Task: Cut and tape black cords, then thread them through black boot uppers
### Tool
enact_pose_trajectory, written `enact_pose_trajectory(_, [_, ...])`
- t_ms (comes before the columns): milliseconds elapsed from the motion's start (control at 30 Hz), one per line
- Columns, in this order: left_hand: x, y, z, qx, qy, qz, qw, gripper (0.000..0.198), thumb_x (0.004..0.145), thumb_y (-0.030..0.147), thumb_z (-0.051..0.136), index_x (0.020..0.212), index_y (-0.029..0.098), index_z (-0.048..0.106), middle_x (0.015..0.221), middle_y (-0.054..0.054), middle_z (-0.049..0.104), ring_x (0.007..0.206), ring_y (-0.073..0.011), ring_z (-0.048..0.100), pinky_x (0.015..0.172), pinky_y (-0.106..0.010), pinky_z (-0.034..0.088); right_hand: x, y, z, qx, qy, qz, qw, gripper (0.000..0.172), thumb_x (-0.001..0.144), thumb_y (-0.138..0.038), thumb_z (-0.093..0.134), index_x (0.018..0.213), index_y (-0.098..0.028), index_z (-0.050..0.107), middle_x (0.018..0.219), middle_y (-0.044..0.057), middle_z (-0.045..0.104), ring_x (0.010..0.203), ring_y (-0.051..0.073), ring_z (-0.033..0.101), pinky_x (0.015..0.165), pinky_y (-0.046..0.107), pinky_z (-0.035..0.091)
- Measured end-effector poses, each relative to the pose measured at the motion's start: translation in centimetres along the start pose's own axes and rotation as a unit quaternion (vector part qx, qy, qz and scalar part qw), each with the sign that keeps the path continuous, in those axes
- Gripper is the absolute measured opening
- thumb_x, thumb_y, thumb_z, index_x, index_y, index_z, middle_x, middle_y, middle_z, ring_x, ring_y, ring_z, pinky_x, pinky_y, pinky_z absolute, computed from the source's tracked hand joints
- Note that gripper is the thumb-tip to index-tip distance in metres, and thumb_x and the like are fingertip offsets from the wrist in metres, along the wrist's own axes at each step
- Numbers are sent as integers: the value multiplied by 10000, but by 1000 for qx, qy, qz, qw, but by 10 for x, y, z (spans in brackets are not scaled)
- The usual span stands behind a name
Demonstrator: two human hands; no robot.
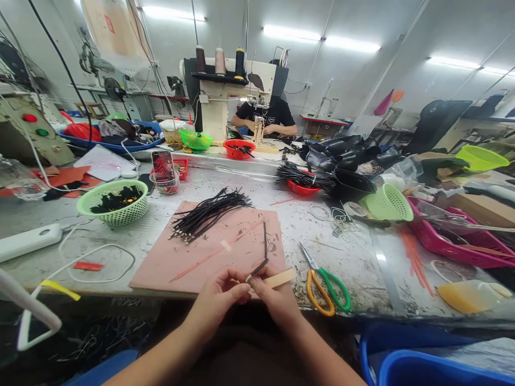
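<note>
Near the table's front edge, my left hand (220, 297) and my right hand (278, 300) meet with fingertips together. Between them runs a thin black cord (265, 241), its far end reaching up over a pink mat (161, 262). My right hand pinches the cord close to its near end; my left fingers close at that same end, where detail is too small to make out. A flat beige strip (284, 277) juts out to the right from under my right fingers. Farther up the mat lies a bundle of black cords (207, 212) with pale ends. Scissors (328, 287) lie to the right.
A green basket (132, 209) of black pieces and a propped phone (163, 170) stand left. A red bowl (303, 187) under black cords, a magenta basket (462, 241) and a bottle (469, 295) are right. Beyond, a person (277, 118) sits at a sewing machine (213, 107).
</note>
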State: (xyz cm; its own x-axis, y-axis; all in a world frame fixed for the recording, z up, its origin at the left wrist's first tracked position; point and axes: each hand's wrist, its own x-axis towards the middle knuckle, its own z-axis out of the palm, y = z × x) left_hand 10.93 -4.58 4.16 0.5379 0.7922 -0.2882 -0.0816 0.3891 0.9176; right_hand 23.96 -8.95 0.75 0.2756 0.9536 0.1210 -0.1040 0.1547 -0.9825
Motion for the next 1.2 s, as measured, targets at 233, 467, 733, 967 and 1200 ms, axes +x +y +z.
enact_pose_trajectory(233, [0,2,-1,8,-10,34,999,250,614,383,729,646,160,623,545,29,566,560,-107,483,593,-233,390,2,-10,0,-76,18,-114,990,79,739,-220,570,708,-196,639,716,18,587,721,159,565,662,274,472])
enact_pose_trajectory(467, [-2,10,2,-57,-32,-62,996,346,505,403,782,552,150,550,452,43,496,419,-65,389,440,-201,277,6,-21,-5,-106,-45,-166,979,82,746,-172,567,705,-199,632,738,26,595,736,157,583,665,268,490])
enact_pose_trajectory(733, [-3,12,-2,-109,-100,-161,976,367,498,372,790,544,136,513,424,61,412,340,-4,249,382,-184,64,7,-29,-8,-171,-111,-188,961,126,791,-196,541,774,-231,661,813,39,623,787,171,581,715,299,494])
enact_pose_trajectory(967, [-1,3,-1,-69,-21,-42,996,332,613,438,724,615,144,569,517,29,500,503,-80,420,491,-195,333,9,-20,-2,-132,-71,-151,977,69,778,-193,532,750,-208,594,733,7,552,728,144,562,676,270,473])
enact_pose_trajectory(1200, [5,-2,-7,38,30,36,998,279,637,420,701,628,158,605,614,1,568,647,-155,502,671,-269,410,8,-15,5,-172,-20,-65,983,88,757,-269,547,724,-194,579,720,21,604,678,158,576,621,269,471])
